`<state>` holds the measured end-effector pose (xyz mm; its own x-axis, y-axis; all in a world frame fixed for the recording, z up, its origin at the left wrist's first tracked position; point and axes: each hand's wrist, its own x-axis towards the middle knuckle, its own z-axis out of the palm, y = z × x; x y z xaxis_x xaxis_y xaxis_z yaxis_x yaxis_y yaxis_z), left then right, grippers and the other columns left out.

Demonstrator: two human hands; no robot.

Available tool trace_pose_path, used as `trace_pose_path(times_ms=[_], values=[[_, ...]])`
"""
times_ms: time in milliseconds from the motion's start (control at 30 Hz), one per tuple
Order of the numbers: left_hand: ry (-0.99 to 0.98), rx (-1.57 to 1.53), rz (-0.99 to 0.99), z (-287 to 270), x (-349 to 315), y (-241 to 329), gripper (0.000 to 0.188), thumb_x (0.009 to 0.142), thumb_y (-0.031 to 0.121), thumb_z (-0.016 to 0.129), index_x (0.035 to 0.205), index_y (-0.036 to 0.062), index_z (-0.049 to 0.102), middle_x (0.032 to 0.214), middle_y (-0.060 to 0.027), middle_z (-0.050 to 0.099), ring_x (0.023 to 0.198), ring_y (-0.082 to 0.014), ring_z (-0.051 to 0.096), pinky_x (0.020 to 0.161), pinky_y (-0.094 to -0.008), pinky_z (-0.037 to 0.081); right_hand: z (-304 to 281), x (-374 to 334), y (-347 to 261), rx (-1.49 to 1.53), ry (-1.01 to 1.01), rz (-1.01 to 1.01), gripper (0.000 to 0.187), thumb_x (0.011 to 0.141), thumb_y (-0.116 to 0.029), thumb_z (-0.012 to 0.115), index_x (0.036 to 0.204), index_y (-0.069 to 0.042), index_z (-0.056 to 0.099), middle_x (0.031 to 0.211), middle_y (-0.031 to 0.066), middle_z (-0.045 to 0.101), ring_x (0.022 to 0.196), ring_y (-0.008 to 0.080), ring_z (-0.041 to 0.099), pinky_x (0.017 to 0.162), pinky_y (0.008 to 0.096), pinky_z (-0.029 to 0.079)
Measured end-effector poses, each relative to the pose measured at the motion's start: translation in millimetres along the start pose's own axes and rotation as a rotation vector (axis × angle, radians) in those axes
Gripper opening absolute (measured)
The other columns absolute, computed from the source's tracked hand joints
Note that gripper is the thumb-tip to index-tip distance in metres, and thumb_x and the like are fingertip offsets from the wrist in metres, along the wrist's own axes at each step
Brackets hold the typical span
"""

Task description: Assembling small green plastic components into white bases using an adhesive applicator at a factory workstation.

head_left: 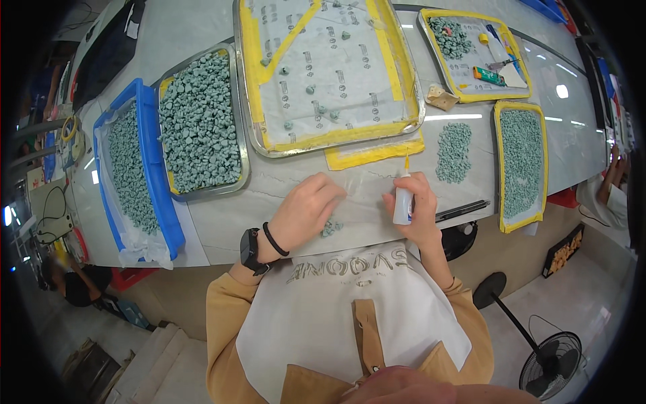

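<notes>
"Grey table (276, 185), room floor beyond. Take the clock centre as the gap between the hands. Report from the left."

"At 9 o'clock: blue bin (160, 195), sheet-lined, containing small green stones. At 10: steel tray (245, 158), filled with larger green stones."

"State of the left hand (304, 210)?"

"Positioned toward 9. Fingers bent and drawn together, tips directed toward 2. Whether they pinch anything cannot be told. Loose stones (330, 229) lie just beside it, at its 4 o'clock."

"At 12?"

"Large tray (343, 60): paper-lined, edged with yellow tape, bearing a few scattered stones."

"State of the right hand (422, 205)?"

"Positioned toward 3. Thumb and fingers grip the bottle (403, 205), near the large tray. The yellow nozzle (406, 163) points to 12."

"Remaining items?"

"At 2: stone pile (454, 153), directly on the table. At 3: slim black tools (463, 211), side by side. At 1: tool tray (484, 96), containing stones and small tools. Toward 3, farther out: yellow-edged tray (544, 161), covered with fine stones. At 4: fan (550, 363), below the table."
</notes>
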<state>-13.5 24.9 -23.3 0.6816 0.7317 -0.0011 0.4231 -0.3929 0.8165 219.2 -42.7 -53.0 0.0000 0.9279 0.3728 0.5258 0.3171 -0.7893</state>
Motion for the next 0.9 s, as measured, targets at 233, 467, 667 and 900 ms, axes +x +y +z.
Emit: trace_pose_path(times_ms=[233, 467, 667, 900], values=[[0.148, 0.061, 0.005, 1, 2, -7, 0.017, 0.082, -0.004, 0.063, 0.099, 0.0008, 0.065, 0.087, -0.0108, 0.056, 0.070, -0.0255, 0.057, 0.063, -0.0320, 0.048, 0, 2, 0, -0.003, 0.031, -0.002, 0.044, 0.073, 0.005, 0.073, 0.109, -0.008, 0.051, 0.077, 0.0082, 0.054, 0.067, 0.0223, 0.052, 0.057, 0.0308, 0.041], [0.138, 0.096, -0.022, -18, -15, 31, 0.027, 0.074, 0.003, 0.071, 0.101, 0.0034, 0.065, 0.093, -0.0094, 0.056, 0.081, -0.0274, 0.056, 0.070, -0.0361, 0.047, 0, -1, 1, -0.009, 0.019, 0.009, 0.044, 0.073, 0.005, 0.072, 0.109, -0.008, 0.051, 0.077, 0.0083, 0.056, 0.067, 0.0220, 0.053, 0.057, 0.0307, 0.042], [-0.111, 0.314, 0.140, 14, -23, 19, 0.018, 0.072, 0.009, 0.072, 0.089, 0.0098, 0.065, 0.093, -0.0039, 0.057, 0.091, -0.0229, 0.053, 0.078, -0.0343, 0.040, 0, 3, -1, 0.002, 0.012, 0.011, 0.043, 0.073, 0.006, 0.072, 0.108, -0.007, 0.051, 0.077, 0.0084, 0.056, 0.067, 0.0223, 0.053, 0.057, 0.0310, 0.042], [0.015, 0.252, 0.209, 7, -8, 11, 0.008, 0.077, 0.007, 0.070, 0.082, 0.0070, 0.064, 0.084, -0.0039, 0.056, 0.083, -0.0207, 0.055, 0.075, -0.0326, 0.042, -7, -5, -4, -0.057, 0.006, -0.054, 0.041, 0.073, -0.005, 0.077, 0.108, -0.008, 0.054, 0.082, 0.0125, 0.060, 0.067, 0.0285, 0.058, 0.057, 0.0346, 0.047]])
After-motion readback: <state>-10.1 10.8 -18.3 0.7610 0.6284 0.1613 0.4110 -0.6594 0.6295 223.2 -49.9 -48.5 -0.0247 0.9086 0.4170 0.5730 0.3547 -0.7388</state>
